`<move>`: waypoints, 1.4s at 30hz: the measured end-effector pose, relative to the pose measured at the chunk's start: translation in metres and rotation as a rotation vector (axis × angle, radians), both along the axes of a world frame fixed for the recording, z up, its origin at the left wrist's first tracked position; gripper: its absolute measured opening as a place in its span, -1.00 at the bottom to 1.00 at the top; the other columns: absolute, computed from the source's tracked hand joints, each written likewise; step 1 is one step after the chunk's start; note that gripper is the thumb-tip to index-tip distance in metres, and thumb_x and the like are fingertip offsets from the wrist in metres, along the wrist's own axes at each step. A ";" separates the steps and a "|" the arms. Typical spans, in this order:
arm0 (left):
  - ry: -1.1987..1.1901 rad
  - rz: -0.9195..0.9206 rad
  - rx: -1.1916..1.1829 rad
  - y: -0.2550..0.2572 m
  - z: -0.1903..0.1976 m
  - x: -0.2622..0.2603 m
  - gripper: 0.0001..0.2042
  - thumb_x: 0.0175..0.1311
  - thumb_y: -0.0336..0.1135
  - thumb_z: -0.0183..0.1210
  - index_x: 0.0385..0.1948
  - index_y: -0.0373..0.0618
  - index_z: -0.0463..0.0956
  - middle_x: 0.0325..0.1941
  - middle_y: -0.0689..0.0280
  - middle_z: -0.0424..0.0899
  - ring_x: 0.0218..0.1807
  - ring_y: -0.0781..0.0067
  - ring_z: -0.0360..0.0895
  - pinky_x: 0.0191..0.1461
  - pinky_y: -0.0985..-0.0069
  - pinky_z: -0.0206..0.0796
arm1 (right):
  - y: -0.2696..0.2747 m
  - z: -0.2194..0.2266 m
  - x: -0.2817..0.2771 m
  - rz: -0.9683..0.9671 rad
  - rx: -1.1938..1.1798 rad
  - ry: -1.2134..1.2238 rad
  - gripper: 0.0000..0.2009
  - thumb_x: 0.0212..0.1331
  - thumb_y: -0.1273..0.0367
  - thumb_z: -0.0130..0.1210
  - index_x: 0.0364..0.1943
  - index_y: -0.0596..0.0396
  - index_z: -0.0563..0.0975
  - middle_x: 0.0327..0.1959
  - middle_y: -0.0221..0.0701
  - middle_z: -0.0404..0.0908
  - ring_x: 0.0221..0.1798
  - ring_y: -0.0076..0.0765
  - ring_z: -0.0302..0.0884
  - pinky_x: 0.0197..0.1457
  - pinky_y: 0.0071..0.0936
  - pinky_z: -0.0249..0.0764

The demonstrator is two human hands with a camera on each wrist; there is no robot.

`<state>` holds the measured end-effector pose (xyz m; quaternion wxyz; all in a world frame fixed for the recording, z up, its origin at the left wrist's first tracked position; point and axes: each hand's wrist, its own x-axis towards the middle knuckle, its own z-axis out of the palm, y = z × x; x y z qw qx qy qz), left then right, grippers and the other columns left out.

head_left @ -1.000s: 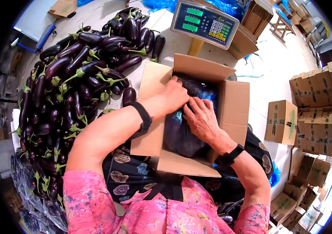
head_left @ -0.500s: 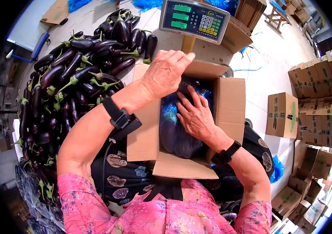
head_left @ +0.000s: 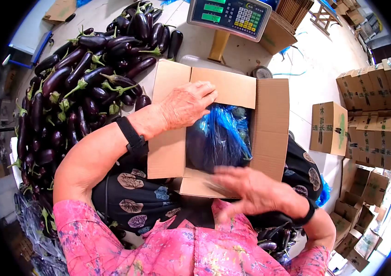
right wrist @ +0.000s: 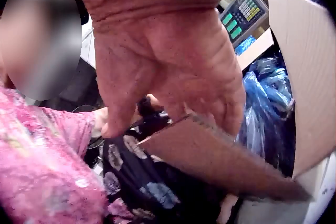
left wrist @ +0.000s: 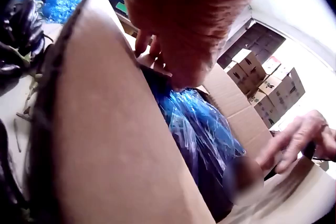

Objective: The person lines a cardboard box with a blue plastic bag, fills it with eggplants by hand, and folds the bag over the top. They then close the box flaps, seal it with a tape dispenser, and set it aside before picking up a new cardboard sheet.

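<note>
A cardboard box with raised flaps holds a bundle in blue plastic film, dark eggplants showing through it. My left hand is at the box's far left corner. Its bent fingers hold the far flap, with the thumb low beside the blue film in the left wrist view. My right hand is blurred, fingers spread, over the near flap. In the right wrist view that hand's palm covers part of a flap.
A large heap of eggplants lies left of the box. Beyond the box stands a weighing scale with a lit display. Printed cartons are stacked at the right. More eggplants lie by the right thigh.
My left hand lifted off the bundle, rose over the box, then came down at the far flap. My right hand left the blue film and moved back toward the near flap.
</note>
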<state>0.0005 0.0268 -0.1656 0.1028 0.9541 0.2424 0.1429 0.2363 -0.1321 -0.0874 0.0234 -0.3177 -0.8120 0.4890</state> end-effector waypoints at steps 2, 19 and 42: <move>0.014 -0.034 0.046 0.003 0.001 0.000 -0.46 0.18 -0.07 0.29 0.05 -0.32 0.46 0.12 0.09 0.48 0.24 0.08 0.43 0.30 0.27 0.34 | -0.017 0.001 -0.001 0.012 0.106 -0.004 -0.47 0.19 0.12 0.25 0.14 0.18 0.48 0.06 -0.07 0.57 0.04 0.10 0.58 0.04 -0.10 0.54; 0.276 0.027 -0.182 -0.032 -0.001 0.008 0.33 -0.38 0.32 0.48 0.42 -0.42 -0.01 0.58 -0.12 -0.11 0.59 -0.30 -0.22 0.54 -0.11 -0.12 | 0.019 -0.031 0.069 -1.197 0.036 -0.154 -0.31 0.17 0.17 0.27 0.31 0.30 0.31 0.34 0.04 0.36 0.36 0.00 0.35 0.41 -0.15 0.25; -0.471 0.509 -0.967 0.055 0.030 -0.078 -0.08 0.40 0.28 -0.02 0.52 -0.25 -0.21 0.54 -0.04 0.04 0.58 0.22 -0.06 0.59 0.38 -0.26 | 0.014 -0.080 -0.021 -0.339 0.681 -0.252 0.12 -0.34 -0.05 0.44 0.38 0.27 0.21 0.51 0.03 0.08 0.59 0.12 -0.07 0.55 -0.05 -0.11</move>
